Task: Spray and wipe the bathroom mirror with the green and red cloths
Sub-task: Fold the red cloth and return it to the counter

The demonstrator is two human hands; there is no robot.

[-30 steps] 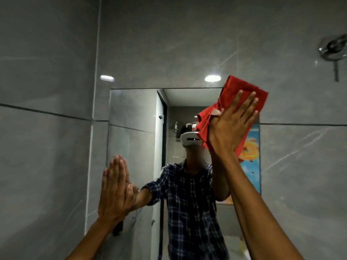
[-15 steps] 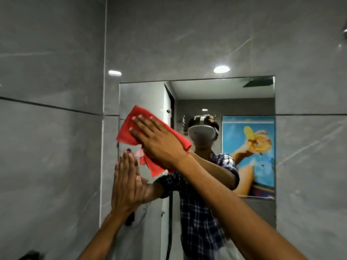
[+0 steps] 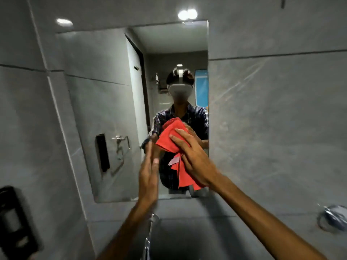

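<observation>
The right hand's fingers [image 3: 181,136] lie spread and flat over the red cloth [image 3: 171,139], pressing it against the glass. The right hand [image 3: 193,158] covers the cloth's middle; folded fabric shows above the fingertips, and a loose tail with a pale label hangs below the palm toward the mirror's lower edge. The left hand's fingers [image 3: 150,156] are held straight and close together, flat against the glass just left of the cloth, holding nothing. The left hand [image 3: 148,177] stands upright, its wrist at the mirror's bottom edge.

Both forearms reach up from below the frame. The mirror [image 3: 105,109] is a frameless pane fixed to the grey tiled wall [image 3: 272,119]; the cloth sits in its lower right part. The reflection shows a person in a checked shirt wearing a headset. Below the mirror, a chrome tap [image 3: 150,231] stands over a dark basin [image 3: 187,241]. A black fitting [image 3: 15,220] is mounted on the left wall. The green cloth is not seen.
</observation>
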